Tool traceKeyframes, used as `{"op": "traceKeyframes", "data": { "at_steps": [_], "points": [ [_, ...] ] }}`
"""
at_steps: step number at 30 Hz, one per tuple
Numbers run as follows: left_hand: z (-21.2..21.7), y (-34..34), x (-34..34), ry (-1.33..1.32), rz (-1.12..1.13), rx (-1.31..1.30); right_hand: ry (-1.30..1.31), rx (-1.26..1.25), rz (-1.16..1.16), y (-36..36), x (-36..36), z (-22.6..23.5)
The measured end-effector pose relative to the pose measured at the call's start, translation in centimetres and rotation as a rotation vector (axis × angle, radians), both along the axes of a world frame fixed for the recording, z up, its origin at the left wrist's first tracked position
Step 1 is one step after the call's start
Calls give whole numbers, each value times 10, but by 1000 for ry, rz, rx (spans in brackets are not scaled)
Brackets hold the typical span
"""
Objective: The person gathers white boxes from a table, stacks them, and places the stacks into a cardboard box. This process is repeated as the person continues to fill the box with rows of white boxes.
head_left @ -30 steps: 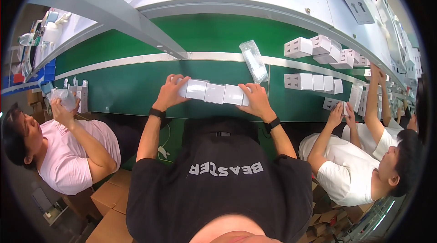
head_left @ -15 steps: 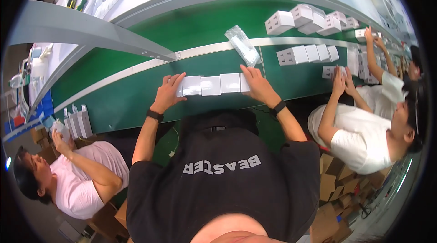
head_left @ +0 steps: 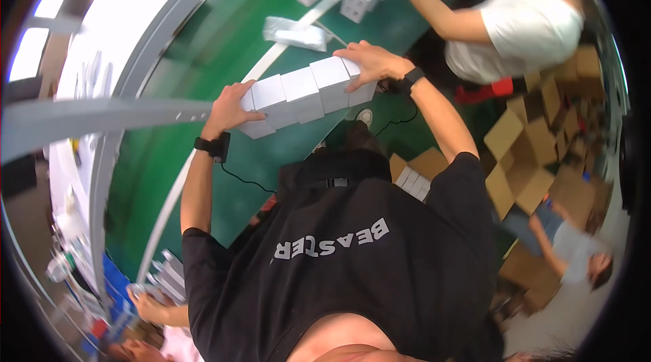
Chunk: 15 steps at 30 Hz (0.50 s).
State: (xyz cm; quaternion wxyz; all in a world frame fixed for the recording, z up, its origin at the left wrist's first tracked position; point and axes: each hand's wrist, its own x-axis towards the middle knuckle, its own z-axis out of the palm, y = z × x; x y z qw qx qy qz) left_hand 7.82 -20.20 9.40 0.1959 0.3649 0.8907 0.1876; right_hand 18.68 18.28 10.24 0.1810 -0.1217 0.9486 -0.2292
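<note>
While we squeeze the row of white boxes (head_left: 305,94) end to end, left hand (head_left: 229,106) and right hand (head_left: 371,64) clamped on its ends, it's lifted just above the green counter (head_left: 203,64). Next, probably: carry level, keep pressure.

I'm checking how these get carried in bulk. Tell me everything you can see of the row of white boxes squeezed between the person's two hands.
The row of small white cardboard boxes is about four plain, closed, matt boxes pressed end to end into one bar. It slants across the picture, its right end farther up. The left hand presses against one end and the right hand clamps the other. It is over the green conveyor belt; whether it rests on it or is lifted cannot be told.
</note>
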Motion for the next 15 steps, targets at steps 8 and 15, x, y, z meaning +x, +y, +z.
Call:
{"op": "traceKeyframes", "data": {
  "at_steps": [8,15],
  "points": [
    [21,152,53,134,-689,124,141,22,-722,2,261,4],
    [-19,321,234,32,-1459,120,133,15,-1641,-166,494,-46]
  ]
}}
